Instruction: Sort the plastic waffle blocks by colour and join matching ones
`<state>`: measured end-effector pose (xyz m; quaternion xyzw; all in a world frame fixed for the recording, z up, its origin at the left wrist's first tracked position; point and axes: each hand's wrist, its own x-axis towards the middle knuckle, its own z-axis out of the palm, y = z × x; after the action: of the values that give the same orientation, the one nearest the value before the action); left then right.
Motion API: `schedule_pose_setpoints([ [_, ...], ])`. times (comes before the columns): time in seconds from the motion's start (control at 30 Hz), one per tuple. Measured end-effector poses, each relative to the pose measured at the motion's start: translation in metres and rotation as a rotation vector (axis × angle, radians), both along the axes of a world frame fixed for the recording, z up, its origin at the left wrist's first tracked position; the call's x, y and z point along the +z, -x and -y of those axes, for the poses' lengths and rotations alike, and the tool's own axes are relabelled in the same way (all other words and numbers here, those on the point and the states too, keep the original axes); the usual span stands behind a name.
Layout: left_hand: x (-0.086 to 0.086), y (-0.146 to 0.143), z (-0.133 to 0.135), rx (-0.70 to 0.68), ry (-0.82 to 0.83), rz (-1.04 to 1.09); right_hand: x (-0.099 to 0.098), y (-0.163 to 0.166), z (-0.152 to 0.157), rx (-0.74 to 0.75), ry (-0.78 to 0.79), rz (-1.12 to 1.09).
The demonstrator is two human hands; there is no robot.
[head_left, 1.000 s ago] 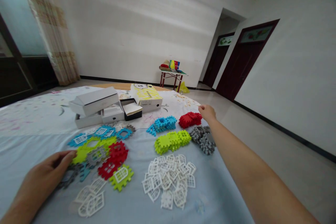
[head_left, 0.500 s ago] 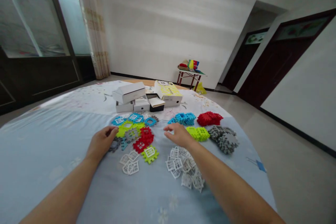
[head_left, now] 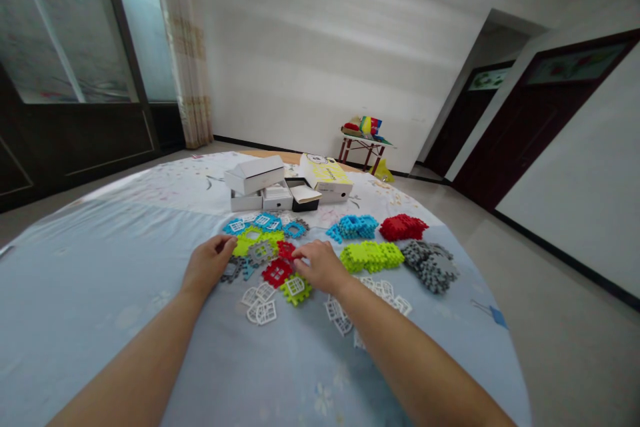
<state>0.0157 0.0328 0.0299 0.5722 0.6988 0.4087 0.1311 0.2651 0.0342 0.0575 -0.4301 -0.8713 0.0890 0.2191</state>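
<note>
My left hand (head_left: 209, 265) is at the left edge of a loose group of plastic interlocking blocks. Its thumb and forefinger are pinched beside a yellow-green block (head_left: 241, 247); what lies between them is hidden. My right hand (head_left: 323, 267) has its fingertips closed on the right edge of a red block (head_left: 286, 250), partly covering it. Between the hands lie a grey block (head_left: 261, 252), a red block with a window opening (head_left: 277, 273) and a yellow-green block with a white window frame (head_left: 296, 285). Blue blocks (head_left: 294, 229) sit behind them.
Stacked blue (head_left: 356, 227), yellow-green (head_left: 371, 255), red (head_left: 404, 227) and grey blocks (head_left: 431, 267) stand at the right. White window frames (head_left: 261, 303) lie in front, with more (head_left: 340, 315) under my right forearm. White boxes (head_left: 254, 175) and a yellow box (head_left: 327, 177) stand behind.
My right hand has moved left from beside the yellow-green stack to the red block, and its fingers have closed. My left hand stays beside the group. The view has shifted slightly.
</note>
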Motion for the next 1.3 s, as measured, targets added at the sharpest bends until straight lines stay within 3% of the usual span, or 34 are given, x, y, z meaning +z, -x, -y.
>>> schedule_pose_setpoints([
  [0.2, -0.002, 0.001, -0.001, 0.004, -0.006, -0.016, -0.008, -0.007, -0.007, -0.060, 0.259, -0.258],
  [0.37, -0.002, 0.002, -0.002, -0.005, 0.011, -0.020, -0.016, -0.013, -0.008, -0.132, 0.224, -0.118],
  [0.53, -0.002, 0.005, -0.005, 0.004, 0.037, -0.058, -0.006, -0.017, 0.001, -0.059, 0.142, 0.046],
  [0.93, 0.002, 0.006, -0.005, 0.007, 0.074, -0.102, 0.011, -0.023, -0.005, 0.189, 0.323, 0.234],
  [1.07, 0.001, 0.009, -0.008, 0.005, 0.056, -0.102, 0.011, -0.023, -0.005, 0.199, 0.276, 0.236],
  [1.2, -0.002, 0.012, -0.011, 0.032, 0.081, -0.116, 0.018, -0.033, -0.004, 0.164, 0.145, 0.044],
  [1.3, -0.003, 0.015, -0.012, 0.050, 0.116, -0.131, 0.033, -0.058, -0.008, 0.074, 0.045, -0.096],
])
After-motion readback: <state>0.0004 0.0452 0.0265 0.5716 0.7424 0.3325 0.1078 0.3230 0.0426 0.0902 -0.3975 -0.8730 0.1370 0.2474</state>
